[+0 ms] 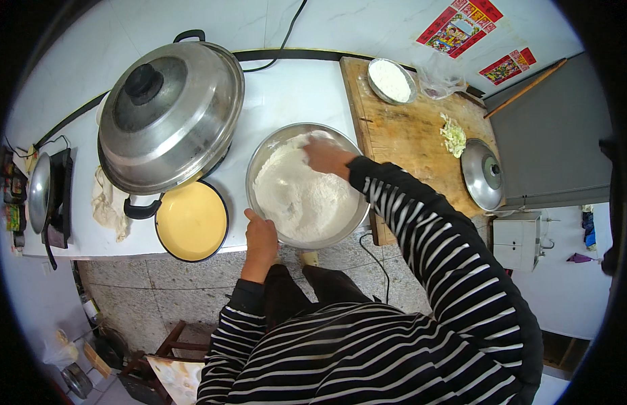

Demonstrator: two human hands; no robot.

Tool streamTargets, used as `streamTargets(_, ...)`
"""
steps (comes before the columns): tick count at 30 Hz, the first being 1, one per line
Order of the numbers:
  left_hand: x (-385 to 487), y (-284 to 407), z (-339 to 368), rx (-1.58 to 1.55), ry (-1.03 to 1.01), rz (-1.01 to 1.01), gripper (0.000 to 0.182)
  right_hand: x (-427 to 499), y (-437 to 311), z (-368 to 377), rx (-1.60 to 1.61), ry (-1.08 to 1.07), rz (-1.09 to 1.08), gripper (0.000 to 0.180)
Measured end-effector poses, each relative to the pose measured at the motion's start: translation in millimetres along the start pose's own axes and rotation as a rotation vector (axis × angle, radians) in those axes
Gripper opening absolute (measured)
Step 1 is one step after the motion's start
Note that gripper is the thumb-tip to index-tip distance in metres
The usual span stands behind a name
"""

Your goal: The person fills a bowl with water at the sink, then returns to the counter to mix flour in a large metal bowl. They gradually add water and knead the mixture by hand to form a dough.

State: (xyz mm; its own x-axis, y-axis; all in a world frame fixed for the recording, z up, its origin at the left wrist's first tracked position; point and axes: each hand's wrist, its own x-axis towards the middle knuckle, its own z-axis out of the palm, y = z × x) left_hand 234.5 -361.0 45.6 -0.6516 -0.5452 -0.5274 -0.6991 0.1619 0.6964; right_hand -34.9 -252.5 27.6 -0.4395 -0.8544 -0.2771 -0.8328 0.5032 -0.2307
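Note:
A wide stainless steel bowl [362,201] stands at the counter's front edge, holding a broad layer of white flour [298,197]. My right hand [326,154] is in the bowl at its far right side, its fingertips at the flour; whether they close on any of it cannot be made out. With my left hand [261,238] I grip the near left rim of the bowl. To the left of that hand sits a round enamel basin [192,221], yellowish inside with a dark rim. A smaller metal bowl of white flour [392,81] rests on the wooden board.
A large lidded steel pot [177,116] stands at the back left, beside a cloth [108,202]. The thick wooden board [409,136] on the right bears chopped pale green vegetable [452,135] and a pan lid [483,174]. A lidded pan [40,192] is at the far left.

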Motion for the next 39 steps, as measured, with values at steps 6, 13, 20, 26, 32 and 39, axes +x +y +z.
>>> streamTargets(6,-8.0,4.2,-2.6,-0.079,0.017,0.021,0.026,-80.9,-13.1,45.8,0.211,-0.149,0.166,0.032)
streamTargets(13,4.0,-13.8,8.2,0.024,0.101,0.145,0.028,-30.4,-18.4,29.4,0.472,0.257,0.404,0.055)
streamTargets(20,6.1,-14.8,8.3,0.038,0.026,0.072,0.026,8.2,-99.5,52.3,0.225,0.051,0.052,0.072)
streamTargets(26,-4.8,3.5,1.0,-0.093,-0.011,-0.023,0.028,-89.8,-93.8,33.8,0.007,-0.360,-0.512,0.045)
streamTargets(32,-6.3,4.3,-0.8,-0.109,-0.006,-0.010,0.027,-66.0,-24.2,7.8,-0.296,-0.112,-0.224,0.042)
streamTargets(39,-4.8,1.6,1.6,-0.122,-0.003,0.017,0.026,-79.6,-1.4,25.3,0.023,-0.207,0.397,0.045)
